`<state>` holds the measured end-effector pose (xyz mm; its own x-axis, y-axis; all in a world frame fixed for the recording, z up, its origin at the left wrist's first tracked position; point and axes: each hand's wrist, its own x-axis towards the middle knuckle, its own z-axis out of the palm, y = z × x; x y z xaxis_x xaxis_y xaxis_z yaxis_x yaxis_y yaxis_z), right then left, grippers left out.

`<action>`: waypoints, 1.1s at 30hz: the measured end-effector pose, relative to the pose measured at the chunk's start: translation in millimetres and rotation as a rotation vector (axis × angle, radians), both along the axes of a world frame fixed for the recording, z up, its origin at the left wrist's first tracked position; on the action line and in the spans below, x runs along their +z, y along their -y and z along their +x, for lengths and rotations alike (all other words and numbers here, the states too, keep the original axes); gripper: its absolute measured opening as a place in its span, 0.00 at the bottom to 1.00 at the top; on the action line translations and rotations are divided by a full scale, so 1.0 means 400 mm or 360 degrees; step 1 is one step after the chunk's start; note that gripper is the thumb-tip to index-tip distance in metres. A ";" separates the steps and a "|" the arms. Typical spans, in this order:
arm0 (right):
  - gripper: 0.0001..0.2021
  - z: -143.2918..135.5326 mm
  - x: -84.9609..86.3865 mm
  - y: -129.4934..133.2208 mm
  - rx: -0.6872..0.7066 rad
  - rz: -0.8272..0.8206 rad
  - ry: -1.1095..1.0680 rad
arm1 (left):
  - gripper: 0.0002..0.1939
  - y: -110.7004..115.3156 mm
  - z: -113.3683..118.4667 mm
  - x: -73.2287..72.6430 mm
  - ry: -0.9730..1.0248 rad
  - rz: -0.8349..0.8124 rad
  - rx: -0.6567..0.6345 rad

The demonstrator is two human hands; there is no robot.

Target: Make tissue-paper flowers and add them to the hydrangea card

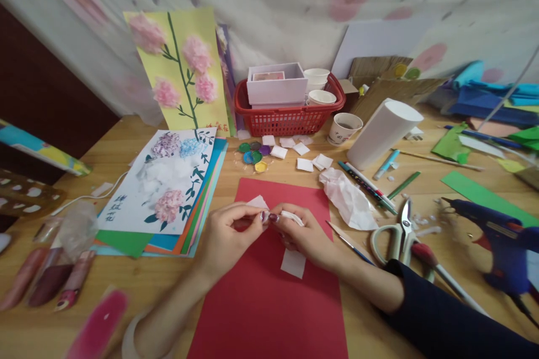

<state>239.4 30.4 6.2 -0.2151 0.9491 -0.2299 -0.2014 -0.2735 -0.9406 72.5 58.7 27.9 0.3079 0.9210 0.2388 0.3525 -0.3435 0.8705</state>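
Observation:
Above a sheet of red paper (273, 314), my left hand (227, 241) and my right hand (305, 235) meet fingertip to fingertip. Both pinch a small piece of white tissue paper (257, 202), whose corner shows behind the left fingers. Another white folded bit (292, 217) shows at the right forefinger; I cannot tell if it is the same piece. A white paper square (293, 264) lies on the red sheet, partly beneath my right hand. Beyond the sheet, several white squares (301, 148) lie scattered beside small paint pots (255, 154).
On the left, a flower picture (126, 202) rests on stacked coloured paper. A red basket (286, 122) stands at the back near a paper cup (344, 128) and white roll (381, 134). Rightward lie crumpled tissue (347, 199), scissors (405, 230) and a blue glue gun (497, 241).

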 end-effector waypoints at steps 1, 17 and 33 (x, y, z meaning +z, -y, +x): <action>0.08 0.000 0.000 0.000 -0.0004 -0.0010 -0.0014 | 0.06 -0.002 0.001 0.000 0.0041 -0.0084 0.0024; 0.12 -0.005 0.012 -0.004 -0.0073 -0.0085 -0.0101 | 0.08 -0.039 -0.006 0.015 0.1364 -0.1243 0.0016; 0.13 0.055 0.139 0.003 0.0654 0.0626 0.1473 | 0.21 -0.139 -0.211 0.083 0.0415 -0.0332 0.0647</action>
<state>261.4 29.0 61.8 -0.4329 0.8868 -0.1618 0.6690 0.1957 -0.7170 -11.9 114.5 61.2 -0.1296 0.9899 0.0583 0.1840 -0.0338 0.9823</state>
